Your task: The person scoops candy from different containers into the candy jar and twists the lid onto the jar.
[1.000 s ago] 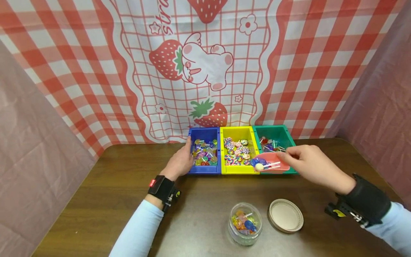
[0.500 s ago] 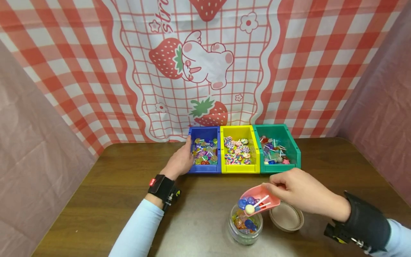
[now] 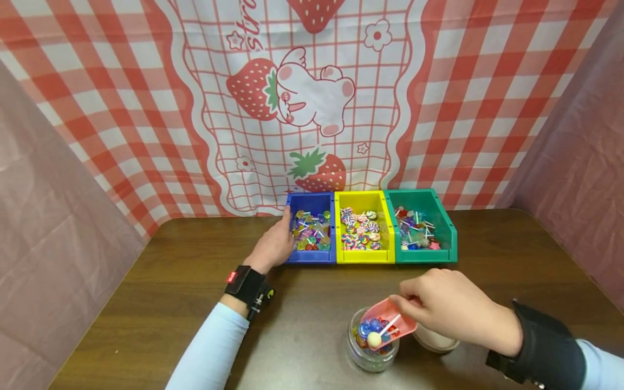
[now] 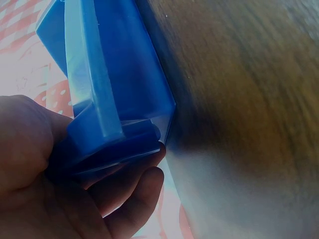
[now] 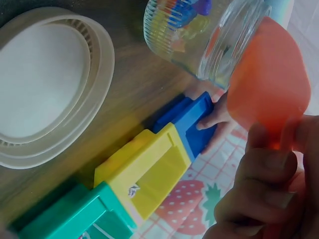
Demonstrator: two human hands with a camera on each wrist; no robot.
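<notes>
My right hand (image 3: 458, 309) grips the handle of a pink scoop (image 3: 405, 327). The scoop is tilted over the mouth of a glass jar (image 3: 371, 362) and bears blue and red candies and a pale lollipop (image 3: 374, 339). Colourful candies show through the jar's wall in the right wrist view, where the scoop's underside (image 5: 271, 74) touches or nearly touches the rim. My left hand (image 3: 273, 244) holds the left side of a blue bin (image 3: 312, 257). In the left wrist view its fingers (image 4: 142, 199) curl about the bin's corner; the thumb is partly hidden.
A yellow bin (image 3: 365, 257) and a green bin (image 3: 429, 257), each with small lollipops, stand in a row with the blue one. A pale jar lid (image 3: 436, 341) lies right of the jar, partly under my right hand. A checked cloth (image 3: 468, 108) hangs behind.
My right hand has carried the loaded scoop from above the green bin toward me and left, down to the jar's mouth, tilting it. My left hand has stayed at the blue bin.
</notes>
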